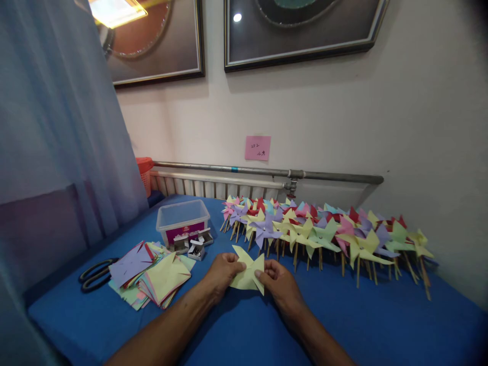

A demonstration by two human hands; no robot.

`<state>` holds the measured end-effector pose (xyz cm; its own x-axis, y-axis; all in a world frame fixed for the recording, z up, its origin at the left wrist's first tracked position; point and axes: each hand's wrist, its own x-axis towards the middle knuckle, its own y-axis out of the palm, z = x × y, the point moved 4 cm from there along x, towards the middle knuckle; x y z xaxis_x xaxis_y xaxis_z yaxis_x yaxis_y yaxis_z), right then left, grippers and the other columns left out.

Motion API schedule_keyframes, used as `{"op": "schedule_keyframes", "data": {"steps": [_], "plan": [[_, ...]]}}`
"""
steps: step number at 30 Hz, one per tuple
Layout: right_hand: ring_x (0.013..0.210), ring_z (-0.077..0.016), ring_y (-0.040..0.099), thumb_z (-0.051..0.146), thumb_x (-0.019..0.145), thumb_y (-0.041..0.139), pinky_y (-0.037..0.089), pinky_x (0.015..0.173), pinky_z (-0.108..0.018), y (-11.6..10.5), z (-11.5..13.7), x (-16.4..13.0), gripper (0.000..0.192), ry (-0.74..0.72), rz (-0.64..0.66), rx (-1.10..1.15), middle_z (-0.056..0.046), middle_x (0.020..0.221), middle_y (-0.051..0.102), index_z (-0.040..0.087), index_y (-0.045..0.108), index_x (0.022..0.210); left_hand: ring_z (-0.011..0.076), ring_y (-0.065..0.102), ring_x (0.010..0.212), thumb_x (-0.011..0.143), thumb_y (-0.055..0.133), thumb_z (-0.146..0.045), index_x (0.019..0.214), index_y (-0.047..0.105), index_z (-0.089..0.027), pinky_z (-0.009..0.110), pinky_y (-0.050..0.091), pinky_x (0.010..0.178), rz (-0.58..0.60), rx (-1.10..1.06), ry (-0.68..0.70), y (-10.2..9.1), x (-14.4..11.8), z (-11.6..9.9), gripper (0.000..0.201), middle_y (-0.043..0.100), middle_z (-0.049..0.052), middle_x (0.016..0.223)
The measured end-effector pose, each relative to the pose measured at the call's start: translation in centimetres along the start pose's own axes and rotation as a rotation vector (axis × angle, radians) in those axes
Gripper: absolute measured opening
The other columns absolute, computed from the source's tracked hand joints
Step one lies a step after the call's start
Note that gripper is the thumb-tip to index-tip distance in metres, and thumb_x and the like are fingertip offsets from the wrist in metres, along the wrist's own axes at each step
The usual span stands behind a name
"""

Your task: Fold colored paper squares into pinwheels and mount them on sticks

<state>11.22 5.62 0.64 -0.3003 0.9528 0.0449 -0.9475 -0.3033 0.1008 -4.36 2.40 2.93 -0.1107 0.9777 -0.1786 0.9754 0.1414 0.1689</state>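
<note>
Between my two hands is a pale yellow-green paper pinwheel, partly folded, with its points sticking out. My left hand pinches its left side, thumb lying on the paper near the middle. On the right edge, my right hand grips a point between thumb and curled fingers. No stick shows on this pinwheel. Left of my hands lies a pile of cut coloured paper squares, with a purple square on top. Small open boxes of metal pins stand just beyond my left hand.
Finished pinwheels on sticks crowd the right and back of the blue-covered table. A clear plastic tub stands behind the small boxes. Black-handled scissors lie at left, near a blue curtain. Behind runs a radiator pipe.
</note>
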Motion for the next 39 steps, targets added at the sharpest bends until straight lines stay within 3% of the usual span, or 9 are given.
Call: {"op": "schedule_keyframes", "data": {"steps": [5, 10, 15, 20, 22, 25, 30, 34, 39], "plan": [[0.048, -0.0127, 0.052, 0.051, 0.071, 0.076, 0.041, 0.049, -0.025, 0.4, 0.7, -0.7, 0.034, 0.013, 0.013, -0.05, 0.003, 0.056, 0.06, 0.021, 0.059, 0.076, 0.0084, 0.037, 0.044, 0.06, 0.07, -0.024, 0.056, 0.05, -0.02, 0.023, 0.028, 0.048, -0.025, 0.076, 0.015, 0.1, 0.0, -0.1, 0.021, 0.049, -0.006, 0.046], [0.068, -0.0183, 0.064, 0.049, 0.077, 0.072, 0.051, 0.069, -0.032, 1.1, 2.0, -1.5, 0.038, 0.021, 0.199, 0.156, -0.004, 0.076, 0.069, 0.018, 0.067, 0.098, 0.0111, 0.046, 0.047, 0.058, 0.069, -0.023, 0.06, 0.057, -0.017, 0.025, 0.033, 0.05, -0.023, -0.027, -0.029, -0.3, 0.2, 0.3, 0.014, 0.058, -0.001, 0.052], [0.063, -0.0162, 0.06, 0.045, 0.068, 0.082, 0.049, 0.066, -0.032, 0.8, 1.6, -0.7, 0.054, -0.011, 0.205, 0.136, -0.003, 0.076, 0.068, 0.017, 0.067, 0.11, 0.0109, 0.047, 0.048, 0.057, 0.071, -0.023, 0.059, 0.056, -0.017, 0.025, 0.034, 0.051, 0.002, -0.067, -0.015, -0.3, 0.1, 0.2, 0.016, 0.058, 0.0, 0.053], [0.064, -0.0158, 0.059, 0.04, 0.074, 0.076, 0.049, 0.066, -0.031, 1.0, 1.9, -1.2, 0.075, -0.103, 0.147, 0.029, 0.0, 0.081, 0.066, 0.02, 0.048, 0.141, 0.0114, 0.048, 0.048, 0.057, 0.071, -0.023, 0.059, 0.056, -0.018, 0.025, 0.035, 0.051, 0.017, -0.061, -0.038, 0.0, 0.0, 0.2, 0.017, 0.058, 0.0, 0.053], [0.071, -0.0164, 0.06, 0.037, 0.083, 0.067, 0.049, 0.069, -0.031, 1.1, 2.7, -1.9, 0.072, -0.16, 0.153, -0.057, -0.001, 0.089, 0.066, 0.025, 0.041, 0.149, 0.0118, 0.048, 0.05, 0.059, 0.07, -0.023, 0.059, 0.056, -0.018, 0.025, 0.035, 0.052, 0.021, -0.057, -0.045, 0.0, 0.0, 0.2, 0.015, 0.059, 0.0, 0.054], [0.073, -0.0181, 0.06, 0.034, 0.089, 0.057, 0.048, 0.071, -0.031, 1.0, 3.9, -2.8, 0.054, -0.212, 0.185, -0.266, -0.001, 0.085, 0.067, 0.026, 0.052, 0.142, 0.0119, 0.047, 0.05, 0.06, 0.068, -0.021, 0.059, 0.055, -0.019, 0.025, 0.035, 0.053, -0.004, -0.014, -0.041, -0.2, 0.1, 0.1, 0.013, 0.057, -0.001, 0.053], [0.074, -0.0195, 0.06, 0.037, 0.092, 0.053, 0.045, 0.071, -0.03, 0.6, 4.8, -3.1, 0.023, -0.273, 0.253, -0.485, -0.001, 0.078, 0.067, 0.025, 0.07, 0.102, 0.0104, 0.041, 0.047, 0.061, 0.068, -0.022, 0.056, 0.051, -0.021, 0.025, 0.028, 0.05, -0.055, 0.093, -0.031, -0.5, 0.2, -0.1, 0.018, 0.051, -0.003, 0.05], [0.076, -0.0202, 0.061, 0.044, 0.093, 0.052, 0.044, 0.073, -0.03, 0.5, 5.0, -2.8, 0.027, -0.294, 0.242, -0.52, -0.002, 0.078, 0.068, 0.024, 0.069, 0.084, 0.0096, 0.036, 0.046, 0.062, 0.07, -0.024, 0.054, 0.047, -0.022, 0.025, 0.025, 0.049, -0.038, 0.164, 0.011, -0.2, 0.1, -0.1, 0.024, 0.046, -0.006, 0.047], [0.069, -0.0196, 0.061, 0.044, 0.091, 0.054, 0.043, 0.068, -0.03, 0.6, 4.2, -2.4, 0.027, -0.242, 0.147, -0.509, -0.001, 0.072, 0.068, 0.023, 0.068, 0.081, 0.009, 0.036, 0.045, 0.063, 0.07, -0.024, 0.055, 0.047, -0.022, 0.024, 0.025, 0.048, 0.004, 0.153, 0.024, 0.1, 0.3, 0.4, 0.024, 0.046, -0.006, 0.048]]}}
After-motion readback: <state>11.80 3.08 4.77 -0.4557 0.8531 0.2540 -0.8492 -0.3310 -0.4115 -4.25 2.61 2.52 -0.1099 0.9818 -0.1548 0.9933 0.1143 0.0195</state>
